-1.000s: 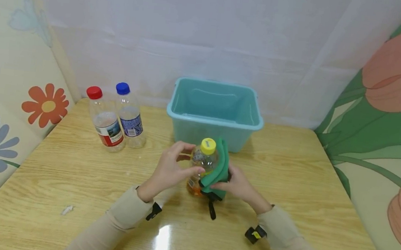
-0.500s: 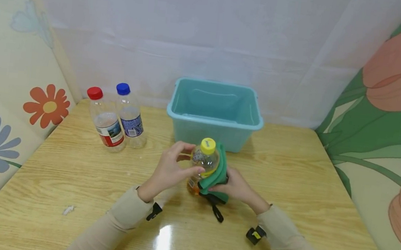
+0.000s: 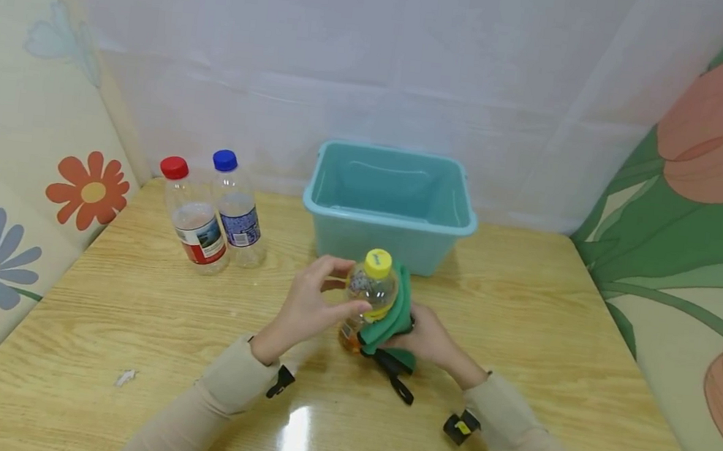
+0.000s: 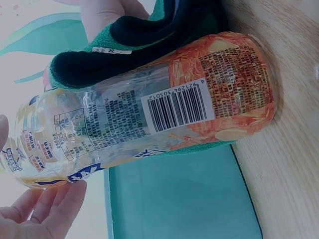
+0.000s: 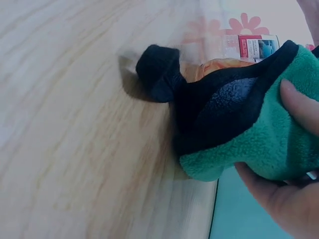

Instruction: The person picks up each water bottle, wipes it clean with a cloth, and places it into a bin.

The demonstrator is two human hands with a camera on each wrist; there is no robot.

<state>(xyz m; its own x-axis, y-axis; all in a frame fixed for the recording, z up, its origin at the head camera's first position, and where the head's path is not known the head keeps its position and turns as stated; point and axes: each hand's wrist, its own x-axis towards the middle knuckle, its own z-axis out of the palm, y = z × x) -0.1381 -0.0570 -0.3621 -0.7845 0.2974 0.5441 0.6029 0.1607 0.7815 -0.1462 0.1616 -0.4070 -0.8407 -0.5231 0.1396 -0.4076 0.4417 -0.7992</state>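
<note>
A clear plastic bottle (image 3: 371,287) with a yellow cap stands upright on the table. In the left wrist view, its orange-printed label and barcode (image 4: 178,105) show. My left hand (image 3: 308,302) holds the bottle's upper part between thumb and fingers. From the other side, my right hand (image 3: 432,336) grips a folded green fleecy cloth (image 3: 396,319) with black edging and presses it against the bottle. In the right wrist view, thumb and fingers pinch the cloth (image 5: 239,144), and a black loop (image 5: 158,73) hangs from it. Part of the right hand is hidden behind the cloth.
Behind the bottle stands a light blue plastic bin (image 3: 386,239). To the left are a red-capped bottle (image 3: 200,236) and a blue-capped bottle (image 3: 241,227), side by side. A small white scrap (image 3: 126,377) lies on the wooden table (image 3: 192,325). A white curtain backs it.
The green cloth has shifted slightly down along the bottle, and its black loop has swung right. My right hand moved a little with it; the left hand keeps its hold.
</note>
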